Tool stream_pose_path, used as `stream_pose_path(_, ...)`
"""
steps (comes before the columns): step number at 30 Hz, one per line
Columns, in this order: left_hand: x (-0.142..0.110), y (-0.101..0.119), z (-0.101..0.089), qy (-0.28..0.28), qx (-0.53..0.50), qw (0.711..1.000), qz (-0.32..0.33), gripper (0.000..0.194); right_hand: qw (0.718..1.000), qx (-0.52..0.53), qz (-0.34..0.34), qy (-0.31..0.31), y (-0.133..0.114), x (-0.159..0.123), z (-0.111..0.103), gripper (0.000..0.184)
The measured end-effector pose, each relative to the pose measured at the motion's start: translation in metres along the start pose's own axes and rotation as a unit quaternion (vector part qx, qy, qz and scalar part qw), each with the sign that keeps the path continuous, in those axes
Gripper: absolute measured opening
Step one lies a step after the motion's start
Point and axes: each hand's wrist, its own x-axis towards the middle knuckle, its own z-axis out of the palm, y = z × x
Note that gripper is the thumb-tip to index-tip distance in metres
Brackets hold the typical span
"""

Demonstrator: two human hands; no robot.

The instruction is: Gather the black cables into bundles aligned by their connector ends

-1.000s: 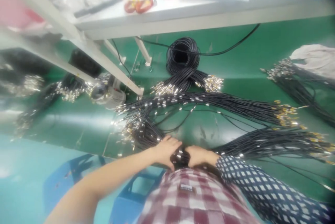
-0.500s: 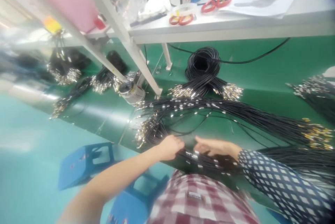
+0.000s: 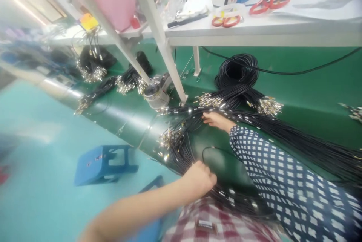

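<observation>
Positions are given relative to the coiled black cable bundle (image 3: pixel 240 86) on the green tabletop (image 3: pixel 216 136).

Change noted: the right hand (image 3: pixel 216 120) has left the near side, where it was beside the left hand (image 3: pixel 199 179), and is now just in front of the coil and slightly to its left, at the far straight cable bundle (image 3: pixel 283 130). The left hand remains well in front of the coil, low on the near cable bundle (image 3: pixel 185 155). In my judgement, the near bundle is now controlled by one hand while the other attends to cables in the far one.

Grip, left: fingers curled tight, apparently grasping the near bundle; the contact itself is hidden beneath the hand. Grip, right: fingers extended, tips at the far bundle's near edge; whether any cable is pinched cannot be told.

Location of the work: the far bundle runs directly in front of the coil and on to its right; the near bundle's metal-tipped ends lie in front of the coil, to its left.

Markings: a sewn label (image 3: pixel 206 226) on the checked garment (image 3: pixel 181 227), nearest the wearer, bears lettering too blurred to read. Dark marks on the light cylindrical container (image 3: pixel 158 100), left of the coil, are likewise illegible. No brand is readable.
</observation>
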Motion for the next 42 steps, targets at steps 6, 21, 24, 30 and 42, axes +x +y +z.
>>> stream_pose_path(6, -0.005, 0.029, -0.031, -0.053, 0.002, 0.998, 0.017, 0.016, 0.996, 0.03, -0.025, 0.075, -0.002, 0.014, -0.008, 0.023)
stream_pose_path(21, -0.003, 0.018, 0.004, -0.127, -0.078, 0.985, -0.083, 0.017, 0.955, 0.291, 0.046, -0.032, -0.02, 0.011, 0.114, 0.025)
stream_pose_path(24, -0.009, 0.025, 0.005, -0.121, -0.088, 0.984, -0.092, 0.017, 0.938, 0.343, -0.042, -0.013, -0.065, 0.034, 0.091, 0.039)
stream_pose_path(30, -0.013, 0.022, 0.005, -0.16, -0.124, 0.975, -0.092, 0.028, 0.961, 0.256, -0.079, -0.072, -0.081, 0.03, 0.049, 0.072)
stream_pose_path(42, 0.016, 0.001, -0.083, -0.134, 0.029, 0.988, -0.069, 0.037, 0.949, -0.266, 0.109, -0.127, 0.115, -0.159, -0.019, 0.073)
